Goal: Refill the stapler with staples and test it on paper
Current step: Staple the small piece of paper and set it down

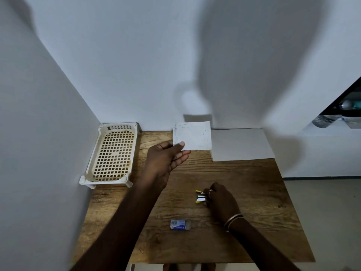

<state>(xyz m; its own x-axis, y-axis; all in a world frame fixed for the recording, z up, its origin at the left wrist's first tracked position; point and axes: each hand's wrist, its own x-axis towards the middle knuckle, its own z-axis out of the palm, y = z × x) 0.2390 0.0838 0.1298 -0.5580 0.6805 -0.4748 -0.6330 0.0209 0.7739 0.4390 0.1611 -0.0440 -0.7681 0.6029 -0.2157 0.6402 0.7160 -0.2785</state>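
My left hand [166, 159] holds a small white piece of paper [195, 135] by its lower left corner, lifted above the back of the wooden table [254, 192]. The paper bears several staple marks along its edges. My right hand [220, 200] rests on the table, fingers closed around a small yellow and metal stapler [201, 196] whose jaws are spread open; most of its body is hidden under the fingers. A small blue and white staple box [180, 224] lies on the table near the front, between my forearms.
A cream perforated plastic tray [111, 153] stands at the table's back left against the wall. A stack of white sheets [242, 145] lies at the back right. White walls close the left and back sides; the floor opens to the right.
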